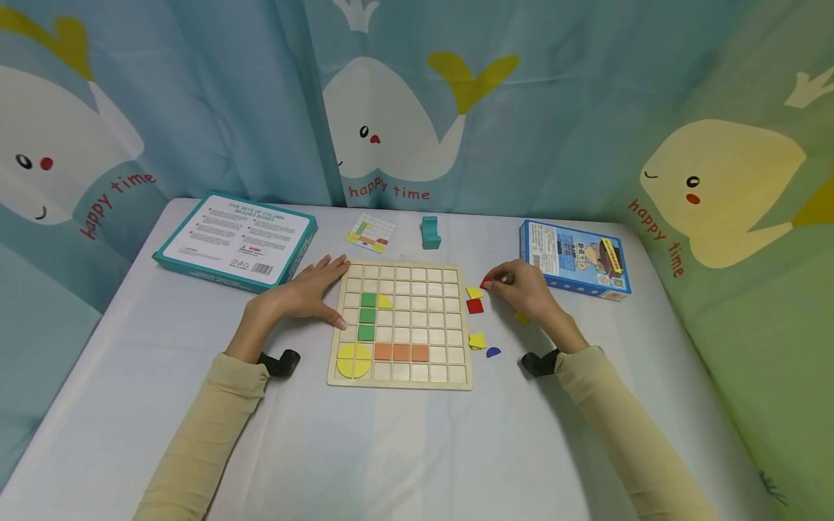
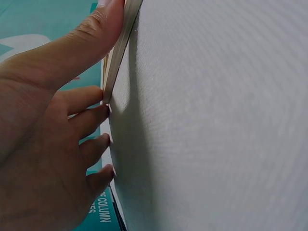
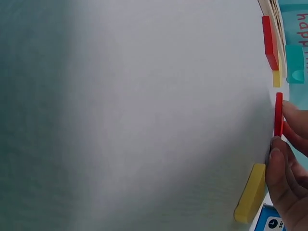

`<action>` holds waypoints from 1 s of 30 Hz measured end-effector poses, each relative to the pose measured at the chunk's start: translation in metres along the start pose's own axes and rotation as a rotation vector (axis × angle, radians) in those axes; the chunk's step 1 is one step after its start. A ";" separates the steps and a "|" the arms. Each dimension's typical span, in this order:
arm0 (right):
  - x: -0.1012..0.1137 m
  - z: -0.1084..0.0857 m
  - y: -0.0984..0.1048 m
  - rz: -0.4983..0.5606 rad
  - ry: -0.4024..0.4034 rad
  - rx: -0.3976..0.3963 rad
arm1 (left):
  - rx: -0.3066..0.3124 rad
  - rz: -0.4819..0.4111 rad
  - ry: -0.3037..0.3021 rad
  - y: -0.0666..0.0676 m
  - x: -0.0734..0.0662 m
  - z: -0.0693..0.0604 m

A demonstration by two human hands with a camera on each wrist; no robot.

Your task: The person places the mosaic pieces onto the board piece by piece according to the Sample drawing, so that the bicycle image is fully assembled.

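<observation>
A wooden grid board (image 1: 417,318) lies on the white-covered table. It bears green squares (image 1: 367,315), orange squares (image 1: 402,352), a yellow circle of quarter pieces (image 1: 354,360) and one lone yellow quarter piece (image 1: 385,301). My left hand (image 1: 302,295) rests spread at the board's upper left, its thumb on the edge. To the right of the board, my right hand (image 1: 524,289) pinches a small red piece (image 3: 278,114), whose full outline is hidden. Near it lie a red square (image 1: 475,306), yellow pieces (image 1: 478,341) and a blue half-circle (image 1: 493,352).
Behind the board are a patterned card (image 1: 371,231) and a green block-like stand (image 1: 430,233). A teal-edged box (image 1: 241,239) lies at the back left, a blue box (image 1: 573,257) at the back right. A whale-print curtain (image 1: 404,43) hangs behind the table.
</observation>
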State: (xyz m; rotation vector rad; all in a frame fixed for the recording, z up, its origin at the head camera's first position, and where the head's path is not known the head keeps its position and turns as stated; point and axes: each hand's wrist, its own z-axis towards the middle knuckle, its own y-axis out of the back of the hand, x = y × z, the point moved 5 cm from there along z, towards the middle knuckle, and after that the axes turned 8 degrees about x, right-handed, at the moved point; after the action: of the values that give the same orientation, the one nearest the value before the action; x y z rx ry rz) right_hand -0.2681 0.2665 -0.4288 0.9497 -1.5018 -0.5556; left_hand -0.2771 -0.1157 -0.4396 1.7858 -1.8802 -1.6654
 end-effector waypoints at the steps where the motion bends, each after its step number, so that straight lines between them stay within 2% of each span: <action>1: 0.001 0.000 0.000 -0.002 -0.001 -0.002 | -0.002 -0.001 0.000 0.000 0.000 -0.001; 6: 0.002 0.001 0.000 -0.015 -0.006 -0.009 | -0.006 -0.006 0.005 0.001 -0.002 -0.002; 17: 0.002 0.001 -0.001 0.012 -0.036 0.026 | -0.009 -0.004 0.007 0.002 -0.001 -0.002; 26: 0.004 -0.004 0.000 0.045 0.021 0.029 | -0.009 -0.004 0.002 0.001 0.000 -0.001; 30: 0.004 -0.007 0.004 0.033 0.018 0.014 | -0.004 -0.005 0.007 0.000 0.000 -0.001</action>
State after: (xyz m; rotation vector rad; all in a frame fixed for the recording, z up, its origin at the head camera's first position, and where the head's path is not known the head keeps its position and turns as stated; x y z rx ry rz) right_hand -0.2618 0.2665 -0.4219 0.9368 -1.5042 -0.5116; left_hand -0.2766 -0.1168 -0.4390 1.7934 -1.8697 -1.6618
